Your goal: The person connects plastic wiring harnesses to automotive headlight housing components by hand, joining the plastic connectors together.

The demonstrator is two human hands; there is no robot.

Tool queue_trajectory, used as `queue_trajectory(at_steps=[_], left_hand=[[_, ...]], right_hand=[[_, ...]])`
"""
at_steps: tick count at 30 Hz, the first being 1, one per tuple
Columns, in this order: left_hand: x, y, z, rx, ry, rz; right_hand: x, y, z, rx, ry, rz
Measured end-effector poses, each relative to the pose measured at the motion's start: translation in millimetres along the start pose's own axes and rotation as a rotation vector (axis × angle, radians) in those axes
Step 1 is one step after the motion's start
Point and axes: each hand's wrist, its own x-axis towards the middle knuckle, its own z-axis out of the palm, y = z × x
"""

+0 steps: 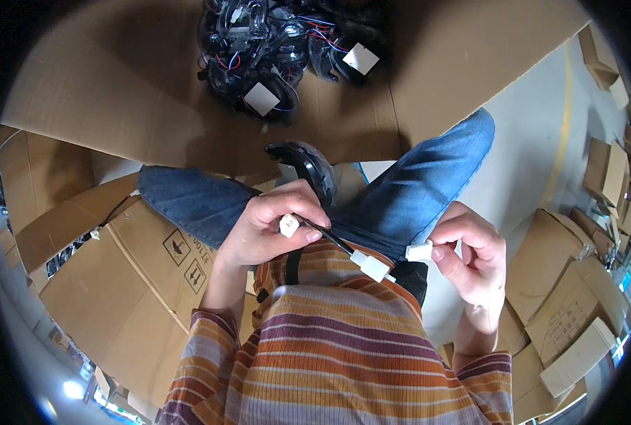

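My left hand is closed around a short black cable, pinched between thumb and fingers. A white connector shows at one end of that cable by my thumb. Another white connector hangs at the cable's other end, above my lap. To the right, my right hand pinches a separate white connector between thumb and fingertips, apart from the cable. Just beyond my left hand is a curved black plastic part, partly hidden by the hand.
A large open cardboard box stands in front of me, with several black plastic parts and thin coloured wires inside. Another cardboard box lies at my left. Several cardboard pieces are at my right, near a yellow floor line.
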Motion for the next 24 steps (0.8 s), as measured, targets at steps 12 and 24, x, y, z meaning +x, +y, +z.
queue_trajectory(at_steps=[12,24], left_hand=[[-2.3,-0.3,-0.8,0.018,-0.135,-0.114],[2.2,7.8,-0.4,-0.019,-0.196,-0.210]], right_hand=[[6.2,-3.4,2.3,-0.036,-0.085,-0.095],[7.0,-2.3,8.4,-0.263,-0.055,-0.090]])
